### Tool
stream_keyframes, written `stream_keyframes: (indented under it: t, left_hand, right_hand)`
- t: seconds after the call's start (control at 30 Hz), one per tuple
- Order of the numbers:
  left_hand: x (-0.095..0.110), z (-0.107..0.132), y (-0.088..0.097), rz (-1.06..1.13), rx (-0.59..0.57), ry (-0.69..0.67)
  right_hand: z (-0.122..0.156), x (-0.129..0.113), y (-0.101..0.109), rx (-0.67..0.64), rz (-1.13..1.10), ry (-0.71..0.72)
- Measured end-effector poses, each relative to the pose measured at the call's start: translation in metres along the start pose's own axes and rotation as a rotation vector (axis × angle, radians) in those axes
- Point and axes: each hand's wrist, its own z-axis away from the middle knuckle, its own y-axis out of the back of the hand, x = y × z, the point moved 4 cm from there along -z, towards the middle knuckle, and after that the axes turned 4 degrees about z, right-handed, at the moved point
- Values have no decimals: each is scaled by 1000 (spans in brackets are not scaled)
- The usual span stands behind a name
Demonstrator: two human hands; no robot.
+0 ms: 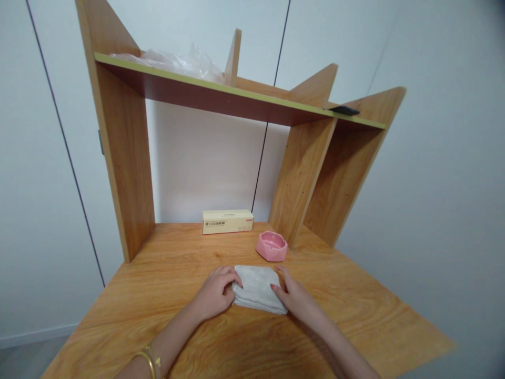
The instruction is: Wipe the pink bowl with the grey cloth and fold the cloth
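A folded grey-white cloth lies on the wooden desk in front of me. My left hand rests at the cloth's left edge, its fingers curled over the edge and pinching it. My right hand lies against the cloth's right edge, fingers stretched forward and flat, thumb touching the cloth. A gold bracelet sits on my left wrist.
A pink ashtray-like dish stands just behind the cloth. A long cream box lies at the back by the wall. Wooden uprights and a shelf rise above, with crumpled clear plastic and a dark flat object on top.
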Motion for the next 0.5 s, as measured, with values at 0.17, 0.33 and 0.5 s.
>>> stream_keyframes:
  t: [0.17,0.33,0.5]
  left_hand:
    - [2,1,8,-8,100,-3]
    - [0,-1,5,-41,108,24]
    - [-6,-2,4,-52,116,123]
  right_hand:
    - [-15,33,17,-38,116,-145]
    - [-25,48,48,50,457,-229]
    - [-36,-22,42,145,350,38]
